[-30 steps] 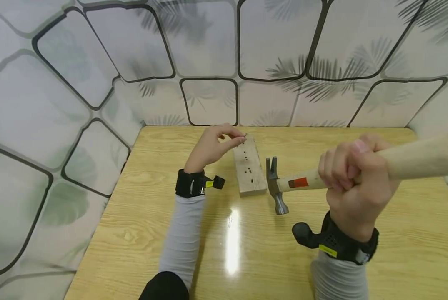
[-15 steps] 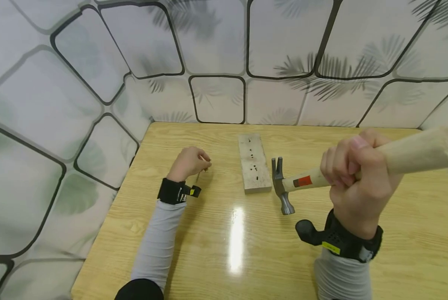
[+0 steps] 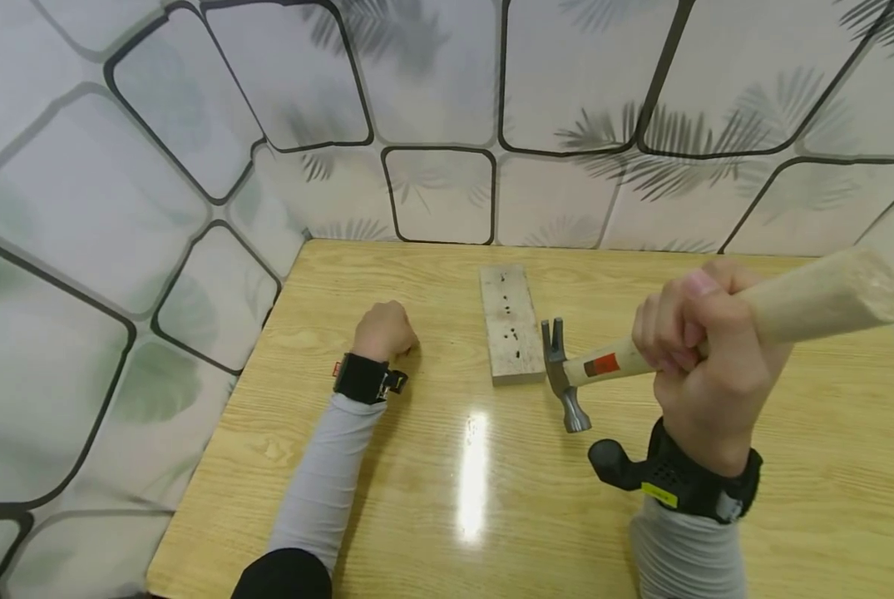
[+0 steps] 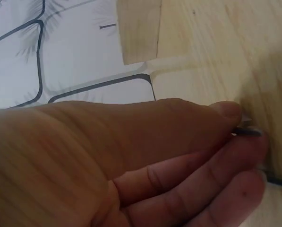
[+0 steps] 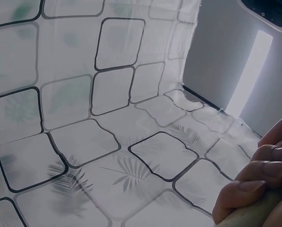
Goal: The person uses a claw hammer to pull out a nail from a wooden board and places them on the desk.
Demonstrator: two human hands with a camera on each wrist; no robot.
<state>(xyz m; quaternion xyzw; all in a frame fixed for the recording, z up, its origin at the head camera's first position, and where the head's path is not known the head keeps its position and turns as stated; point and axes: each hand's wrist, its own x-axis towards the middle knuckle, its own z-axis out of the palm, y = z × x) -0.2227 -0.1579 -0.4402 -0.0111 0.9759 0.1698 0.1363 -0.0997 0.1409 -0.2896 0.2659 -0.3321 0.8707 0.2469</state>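
Note:
My right hand (image 3: 716, 358) grips the pale wooden handle of a claw hammer (image 3: 600, 364). Its steel head hangs just right of a wooden block (image 3: 508, 333), whose top is marked with several dark holes. A thin nail (image 4: 107, 26) sticks out of the block's face in the left wrist view. Low over the table to the block's left is my left hand (image 3: 385, 333), back turned up. In the left wrist view its thumb and fingertip pinch a dark nail (image 4: 248, 132). A second dark, thin piece (image 4: 278, 182) shows beside the fingers.
The light wooden table (image 3: 432, 516) carries the block near its far edge. A white patterned sheet (image 3: 432, 75) hangs behind and to the left. Black camera straps (image 3: 360, 378) circle both wrists.
My left hand has left the far end of the block and moved left and nearer, down to the table, turning its back upward. The right hand and hammer stay nearly still.

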